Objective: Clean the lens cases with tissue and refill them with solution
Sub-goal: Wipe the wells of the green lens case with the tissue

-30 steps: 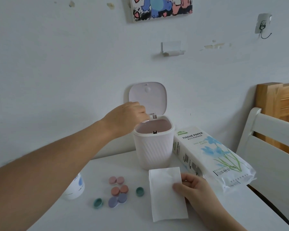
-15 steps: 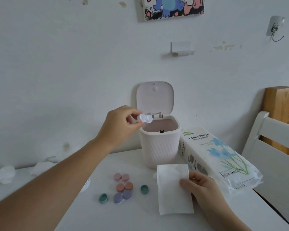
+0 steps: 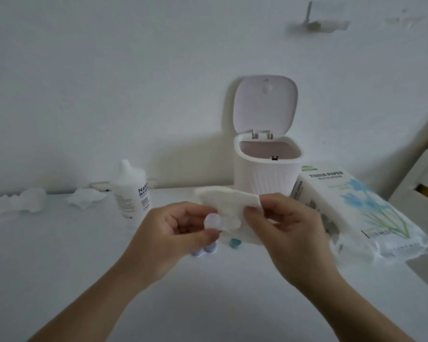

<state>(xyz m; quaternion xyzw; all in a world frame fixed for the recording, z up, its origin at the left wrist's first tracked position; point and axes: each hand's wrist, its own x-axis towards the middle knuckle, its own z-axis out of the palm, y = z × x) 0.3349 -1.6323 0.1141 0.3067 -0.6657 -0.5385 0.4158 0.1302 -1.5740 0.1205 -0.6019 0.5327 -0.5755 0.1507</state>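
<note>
My left hand (image 3: 173, 233) pinches a small white lens case (image 3: 214, 221) in front of me, above the table. My right hand (image 3: 289, 230) holds a white tissue (image 3: 229, 204) by its upper edge, and the tissue hangs right against the case. Under my hands a lilac lens case (image 3: 205, 250) and a teal cap (image 3: 234, 243) lie on the table, partly hidden. The white solution bottle (image 3: 132, 193) stands to the left, behind my left hand.
A small white bin (image 3: 267, 174) with its lid up stands at the back against the wall. A pack of tissue paper (image 3: 356, 213) lies to the right. Crumpled tissues (image 3: 32, 201) lie at the back left. A white chair (image 3: 423, 176) is at the right edge.
My left hand has come back from over the bin with the white case. My right hand has lifted the tissue off the table and brought it to the case.
</note>
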